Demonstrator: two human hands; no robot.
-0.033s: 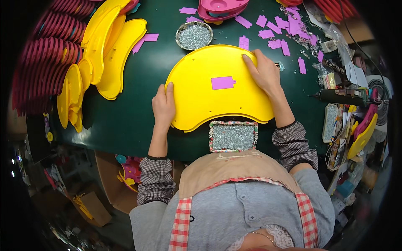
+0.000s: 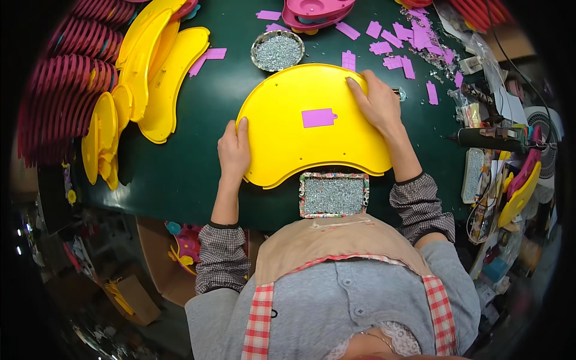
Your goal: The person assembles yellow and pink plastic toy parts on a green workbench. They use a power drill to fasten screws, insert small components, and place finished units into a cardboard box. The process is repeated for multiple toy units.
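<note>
A yellow curved plastic panel [image 2: 273,129], rounded at the far side and scooped out at the near side, is held between my two hands over the green table. My left hand [image 2: 234,147] grips its left edge, thumb on top and fingers beneath. At the upper right edge my right hand [image 2: 378,102] clasps it the same way, its fingers partly hidden. A flat purple rectangular piece with a small tab [image 2: 318,118] lies near the panel's middle. Just below the panel sits a patterned rectangular tray [image 2: 303,195] of small silvery metal parts.
Beyond the panel stands a round bowl [image 2: 255,59] of similar silvery parts. Yellow panels [image 2: 171,90] and stacked dark-pink pieces [image 2: 66,108] fill the left. Loose purple pieces [image 2: 393,63] are strewn at the far right. A dark cylindrical tool [image 2: 489,138] juts in from the right.
</note>
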